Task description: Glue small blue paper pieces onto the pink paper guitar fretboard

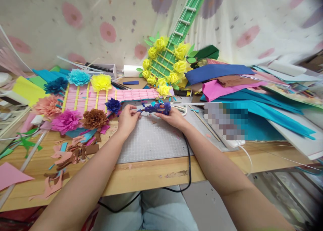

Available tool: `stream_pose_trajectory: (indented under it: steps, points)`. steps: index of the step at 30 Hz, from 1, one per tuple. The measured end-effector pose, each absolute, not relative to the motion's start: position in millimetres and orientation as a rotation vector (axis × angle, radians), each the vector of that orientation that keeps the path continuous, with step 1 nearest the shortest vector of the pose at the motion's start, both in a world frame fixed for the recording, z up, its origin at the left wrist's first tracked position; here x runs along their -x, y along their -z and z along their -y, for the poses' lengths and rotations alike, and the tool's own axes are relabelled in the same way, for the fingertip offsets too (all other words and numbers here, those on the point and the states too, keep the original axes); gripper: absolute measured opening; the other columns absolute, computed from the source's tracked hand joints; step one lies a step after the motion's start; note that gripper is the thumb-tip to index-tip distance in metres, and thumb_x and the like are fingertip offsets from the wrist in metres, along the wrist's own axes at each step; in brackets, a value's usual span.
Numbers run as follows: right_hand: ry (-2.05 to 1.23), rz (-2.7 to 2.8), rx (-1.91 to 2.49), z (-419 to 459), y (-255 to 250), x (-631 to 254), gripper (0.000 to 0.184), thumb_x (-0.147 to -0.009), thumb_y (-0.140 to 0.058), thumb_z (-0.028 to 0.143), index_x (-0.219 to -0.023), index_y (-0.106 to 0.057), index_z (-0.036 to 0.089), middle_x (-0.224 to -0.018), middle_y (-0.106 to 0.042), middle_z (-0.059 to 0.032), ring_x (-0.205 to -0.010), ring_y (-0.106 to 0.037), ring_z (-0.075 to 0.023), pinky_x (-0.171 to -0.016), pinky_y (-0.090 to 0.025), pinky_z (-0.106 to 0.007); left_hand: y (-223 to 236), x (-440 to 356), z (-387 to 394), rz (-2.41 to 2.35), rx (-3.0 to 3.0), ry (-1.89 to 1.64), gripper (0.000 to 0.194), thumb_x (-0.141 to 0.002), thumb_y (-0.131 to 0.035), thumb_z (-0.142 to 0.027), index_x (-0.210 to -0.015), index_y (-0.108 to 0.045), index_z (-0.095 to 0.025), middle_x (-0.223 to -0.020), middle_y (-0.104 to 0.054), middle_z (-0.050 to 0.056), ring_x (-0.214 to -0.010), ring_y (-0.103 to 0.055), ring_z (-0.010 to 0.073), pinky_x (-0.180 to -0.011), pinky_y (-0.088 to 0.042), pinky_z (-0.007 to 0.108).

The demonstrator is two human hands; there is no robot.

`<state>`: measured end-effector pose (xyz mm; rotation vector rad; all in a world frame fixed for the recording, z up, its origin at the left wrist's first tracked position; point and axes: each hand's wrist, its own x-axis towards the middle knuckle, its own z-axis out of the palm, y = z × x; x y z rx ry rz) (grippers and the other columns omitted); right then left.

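Observation:
My right hand (174, 117) is wrapped round a blue hot glue gun (157, 108), its nozzle pointing left. A long white glue stick (189, 104) sticks out of its back end. At the nozzle, the fingers of my left hand (127, 120) are pinched on a small dark blue piece (138, 111) that looks like paper. Both hands are above a grey cutting mat (151, 143). Left of them lies a pink paper guitar (138, 94) with a dark blue paper flower (113, 105), a brown paper flower (95, 119) and several others on its body.
A green paper guitar (164, 61) with yellow roses leans at the back. Paper scraps (73, 153) litter the left of the wooden table (141, 177). Coloured paper sheets (252, 100) pile up on the right. The black cord (189, 160) hangs over the front edge.

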<state>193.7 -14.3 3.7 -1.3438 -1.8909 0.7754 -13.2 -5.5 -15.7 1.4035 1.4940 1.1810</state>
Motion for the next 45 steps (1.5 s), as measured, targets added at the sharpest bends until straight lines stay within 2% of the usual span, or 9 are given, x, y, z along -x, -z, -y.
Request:
stream_pose_trajectory:
  steps: [9, 16, 24, 28, 35, 39, 42, 45]
  points:
    - [-0.771, 1.839, 1.361, 14.4, -3.8, -193.4, 0.033, -0.073, -0.063, 0.048, -0.093, -0.068, 0.022, -0.091, -0.071, -0.0027, -0.089, -0.064, -0.0220, -0.083, -0.048, -0.036, 16.6, 13.7, 7.2, -1.537, -1.471, -1.150, 0.023, -0.070, -0.064, -0.020, -0.088, -0.050, -0.020, -0.068, -0.068, -0.001, -0.065, -0.067, 0.0168, -0.063, -0.048, 0.027]
    - [-0.734, 1.616, 1.544, 5.8, 7.5, -194.0, 0.041, -0.071, -0.060, 0.058, -0.082, -0.067, 0.020, -0.073, -0.068, -0.0056, -0.077, -0.064, -0.0229, -0.069, -0.049, -0.034, 18.7, 14.6, 6.5, -1.471, -1.436, -1.187, 0.017, -0.069, -0.065, -0.023, -0.081, -0.054, -0.019, -0.068, -0.069, 0.002, -0.068, -0.068, 0.0177, -0.060, -0.048, 0.025]
    - [-0.474, 1.659, 1.787, -1.6, 7.4, -194.4, 0.054, -0.067, -0.058, 0.069, -0.082, -0.068, 0.018, -0.079, -0.068, -0.0112, -0.078, -0.064, -0.0276, -0.065, -0.047, -0.035, 6.8, 10.9, 9.8, -1.410, -1.292, -1.237, 0.009, -0.070, -0.059, -0.022, -0.076, -0.054, -0.018, -0.064, -0.067, 0.001, -0.063, -0.067, 0.0160, -0.052, -0.046, 0.022]
    - [-0.417, 1.694, 1.849, -1.6, 5.1, -192.0, 0.058, -0.068, -0.055, 0.070, -0.087, -0.067, 0.016, -0.084, -0.068, -0.0152, -0.081, -0.064, -0.0298, -0.067, -0.046, -0.037, -1.9, 13.6, 12.0, -1.416, -1.363, -1.310, 0.009, -0.069, -0.059, -0.024, -0.076, -0.055, -0.018, -0.068, -0.066, 0.001, -0.066, -0.067, 0.0156, -0.054, -0.046, 0.022]
    - [-0.332, 1.799, 1.847, 12.4, -11.7, -195.1, 0.052, -0.070, -0.059, 0.059, -0.100, -0.062, 0.017, -0.096, -0.067, -0.0131, -0.092, -0.062, -0.0276, -0.075, -0.046, -0.035, -38.8, 40.2, 10.8, -1.506, -1.655, -1.598, 0.009, -0.069, -0.061, -0.024, -0.077, -0.060, -0.020, -0.089, -0.065, 0.001, -0.072, -0.061, 0.0120, -0.061, -0.047, 0.024]
    - [-0.207, 1.997, 1.837, 25.8, -33.5, -205.8, 0.045, -0.070, -0.061, 0.054, -0.095, -0.061, 0.017, -0.095, -0.064, -0.0126, -0.092, -0.060, -0.0268, -0.076, -0.045, -0.035, -64.4, 76.2, 9.4, -1.613, -1.583, -1.654, 0.009, -0.070, -0.064, -0.024, -0.075, -0.060, -0.019, -0.074, -0.062, -0.002, -0.067, -0.056, 0.0112, -0.065, -0.046, 0.027]
    - [-0.217, 2.155, 2.013, 38.1, -52.9, -207.7, 0.039, -0.068, -0.062, 0.054, -0.081, -0.058, 0.018, -0.084, -0.063, -0.0111, -0.082, -0.060, -0.0272, -0.066, -0.043, -0.034, -74.6, 103.2, 11.7, -1.653, -1.446, -1.601, 0.012, -0.069, -0.067, -0.023, -0.075, -0.058, -0.017, -0.071, -0.060, -0.004, -0.068, -0.055, 0.0102, -0.069, -0.045, 0.028]
    - [-0.364, 2.321, 2.025, 47.3, -64.8, -194.0, 0.037, -0.067, -0.063, 0.055, -0.076, -0.053, 0.021, -0.074, -0.062, -0.0061, -0.071, -0.059, -0.0236, -0.057, -0.038, -0.030, -74.8, 123.3, 14.0, -1.779, -1.365, -1.448, 0.023, -0.066, -0.070, -0.023, -0.082, -0.054, -0.017, -0.068, -0.058, -0.005, -0.064, -0.053, 0.0101, -0.066, -0.042, 0.029]
